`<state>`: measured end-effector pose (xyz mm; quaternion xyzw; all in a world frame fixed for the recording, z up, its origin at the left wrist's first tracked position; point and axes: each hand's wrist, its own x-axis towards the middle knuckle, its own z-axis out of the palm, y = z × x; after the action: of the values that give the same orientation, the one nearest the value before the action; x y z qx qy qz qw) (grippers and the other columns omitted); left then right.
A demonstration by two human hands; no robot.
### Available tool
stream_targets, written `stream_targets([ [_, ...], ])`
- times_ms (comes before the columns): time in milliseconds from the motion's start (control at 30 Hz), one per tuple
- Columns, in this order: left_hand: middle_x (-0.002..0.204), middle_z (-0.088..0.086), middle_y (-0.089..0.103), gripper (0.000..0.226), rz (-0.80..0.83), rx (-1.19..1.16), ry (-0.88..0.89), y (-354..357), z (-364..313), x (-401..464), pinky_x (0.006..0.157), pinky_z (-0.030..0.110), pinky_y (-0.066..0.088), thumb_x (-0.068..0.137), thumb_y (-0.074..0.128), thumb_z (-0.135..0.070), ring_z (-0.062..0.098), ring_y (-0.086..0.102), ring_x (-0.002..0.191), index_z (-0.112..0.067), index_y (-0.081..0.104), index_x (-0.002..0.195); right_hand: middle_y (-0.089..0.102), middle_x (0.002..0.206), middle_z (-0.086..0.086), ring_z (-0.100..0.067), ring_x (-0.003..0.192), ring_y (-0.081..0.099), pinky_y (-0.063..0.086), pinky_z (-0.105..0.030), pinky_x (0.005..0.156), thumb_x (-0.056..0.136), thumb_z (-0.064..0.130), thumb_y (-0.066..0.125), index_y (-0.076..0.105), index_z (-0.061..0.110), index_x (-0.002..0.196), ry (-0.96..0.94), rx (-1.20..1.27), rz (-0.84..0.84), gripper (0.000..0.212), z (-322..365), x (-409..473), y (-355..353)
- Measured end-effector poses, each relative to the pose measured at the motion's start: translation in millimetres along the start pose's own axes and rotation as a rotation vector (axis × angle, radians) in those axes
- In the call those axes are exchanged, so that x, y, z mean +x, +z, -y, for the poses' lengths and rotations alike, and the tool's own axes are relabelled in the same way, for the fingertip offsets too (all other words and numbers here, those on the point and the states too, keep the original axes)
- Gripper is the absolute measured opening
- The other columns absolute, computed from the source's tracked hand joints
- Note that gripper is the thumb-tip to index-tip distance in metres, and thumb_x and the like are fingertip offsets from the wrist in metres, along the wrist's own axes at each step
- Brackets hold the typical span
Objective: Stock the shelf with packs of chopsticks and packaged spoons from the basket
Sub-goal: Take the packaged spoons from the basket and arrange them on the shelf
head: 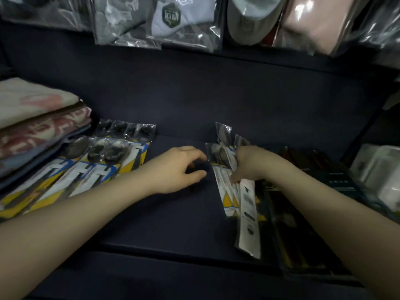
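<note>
On the dark shelf [173, 224], the right hand [249, 165] is gripping spoon packs [229, 191] while the left hand [179, 167] is hovering, fingers loosely curled, holding nothing

Right hand [244, 165] gripping spoon packs [229, 169] on dark shelf [173, 213], left hand [179, 167] curled beside them

Only one mark comes near to being readable — a dark green hexagonal badge [172, 15] on the white bagged sock hanging at the top carries two pale Chinese characters (seemingly 运动, though blurred); the printing on the white card-backed spoon packet [248, 211] and on the yellow-and-blue spoon packets [71, 176] is too smeared to read.
</note>
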<state>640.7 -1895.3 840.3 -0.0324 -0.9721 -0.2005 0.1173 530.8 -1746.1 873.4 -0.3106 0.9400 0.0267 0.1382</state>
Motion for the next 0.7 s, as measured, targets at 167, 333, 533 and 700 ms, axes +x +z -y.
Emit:
stream_targets([
  [167, 0.101, -0.006, 0.051, 0.033, -0.100, -0.070, -0.028, 4, -17, -8, 0.072, 0.013, 0.040, 0.085, 0.059, -0.027, 0.006, 0.052, 0.083, -0.017, 0.056, 0.117, 0.068, 0.089, -0.012, -0.025, 0.078, 0.067, 0.057, -0.033, 0.067, 0.083, 0.006, 0.061, 0.061, -0.004, 0.105, 0.010, 0.168, -0.069, 0.024, -12, -3, -10],
  [333, 0.107, -0.012, 0.057, 0.041, -0.120, -0.272, -0.113, 9, -30, -14, 0.079, 0.012, 0.044, 0.086, 0.055, -0.033, 0.004, 0.059, 0.090, -0.019, 0.049, 0.124, 0.063, 0.080, -0.008, -0.025, 0.081, 0.062, 0.043, -0.028, 0.066, 0.079, 0.001, 0.061, 0.063, 0.007, 0.085, -0.113, 0.532, -0.432, 0.009, -24, -7, -22],
  [533, 0.099, -0.001, 0.068, 0.039, -0.256, -0.673, -0.205, 14, -36, -28, 0.089, 0.045, 0.050, 0.071, 0.058, -0.051, 0.019, 0.064, 0.093, -0.031, 0.054, 0.104, 0.061, 0.079, -0.011, -0.019, 0.069, 0.061, 0.053, -0.029, 0.064, 0.086, -0.002, 0.059, 0.058, 0.007, 0.092, -0.463, 1.392, -0.381, 0.011, 25, -24, -29],
  [700, 0.061, -0.015, 0.067, 0.036, -0.337, -0.697, -0.284, 5, -14, -64, 0.060, 0.036, 0.046, 0.078, 0.066, -0.028, -0.003, 0.060, 0.053, -0.027, 0.050, 0.110, 0.057, 0.079, -0.007, -0.014, 0.065, 0.052, 0.046, -0.019, 0.055, 0.085, 0.001, 0.060, 0.049, 0.020, 0.080, -0.401, 1.209, -0.431, 0.022, 70, -2, -15],
])
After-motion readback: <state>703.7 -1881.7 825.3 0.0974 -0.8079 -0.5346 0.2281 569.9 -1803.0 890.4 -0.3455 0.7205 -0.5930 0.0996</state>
